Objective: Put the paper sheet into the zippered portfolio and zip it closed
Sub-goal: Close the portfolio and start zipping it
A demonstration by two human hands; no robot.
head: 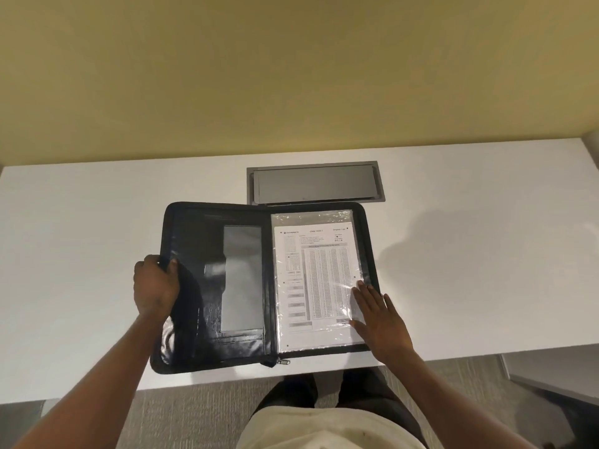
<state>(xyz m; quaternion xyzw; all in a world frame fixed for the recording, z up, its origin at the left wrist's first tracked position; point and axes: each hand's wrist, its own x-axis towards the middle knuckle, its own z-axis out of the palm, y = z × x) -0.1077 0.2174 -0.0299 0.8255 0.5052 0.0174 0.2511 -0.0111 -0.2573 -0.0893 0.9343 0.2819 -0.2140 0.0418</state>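
Observation:
A black zippered portfolio (pixel 194 286) lies open on the white desk (pixel 81 254). Its right half holds a printed paper sheet (pixel 316 280) under a clear plastic sleeve. My left hand (pixel 155 285) grips the outer edge of the left cover, which is lifted slightly off the desk. My right hand (pixel 379 322) lies flat with fingers spread on the sheet's lower right corner. The zipper pull (pixel 283 361) hangs at the bottom of the spine, near the desk's front edge.
A grey metal cable-box lid (pixel 316 186) is set into the desk just behind the portfolio. A yellow wall (pixel 291 76) rises behind the desk. Grey carpet (pixel 194 413) and my legs show below the front edge.

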